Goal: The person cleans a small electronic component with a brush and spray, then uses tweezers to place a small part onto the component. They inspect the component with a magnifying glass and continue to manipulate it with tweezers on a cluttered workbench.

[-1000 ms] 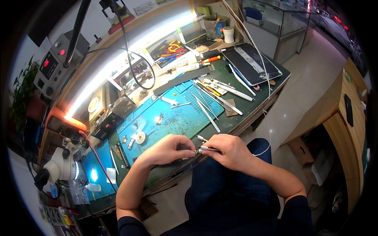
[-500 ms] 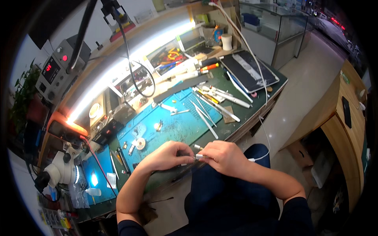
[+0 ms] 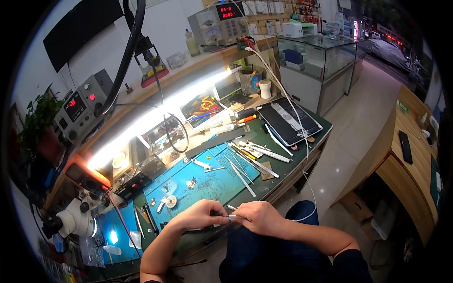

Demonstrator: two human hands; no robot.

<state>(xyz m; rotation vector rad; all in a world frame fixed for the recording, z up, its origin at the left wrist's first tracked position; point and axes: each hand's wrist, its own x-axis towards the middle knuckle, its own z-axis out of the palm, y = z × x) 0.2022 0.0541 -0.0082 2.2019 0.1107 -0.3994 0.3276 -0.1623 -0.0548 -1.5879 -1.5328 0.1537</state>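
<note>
Nearest us, the jeans at the bench edge, and just beyond the lap, two hands close together. The left hand is narrowed to a pinch, thumb and fingers meeting at one end of a small white piece. The right hand is curled over the other end, holding it, and a second white tip pokes out above its knuckles. What sits inside that pinch is too small to tell.

Here's the danger: the piece is up in the air between the hands, near the bench edge. A loose fingertip could well let it go, to the lap or the floor. Too hard a twist might bend whatever is in there.

Then the white cable, looping by the knee from near the right hand up to the shelf. If it joins the piece, and I can't see that it does, a shifting knee could tug it.

Further on, the blue mat, scattered with small parts, a spool and long white tweezers angled toward the hands. A sweeping forearm might scatter the lot! Over on the left, the microscope and a red lead, which a wide left elbow could snag.

Beyond, a dark tablet lies near the bench's right end; up on the shelf, a power supply glows red.
</note>
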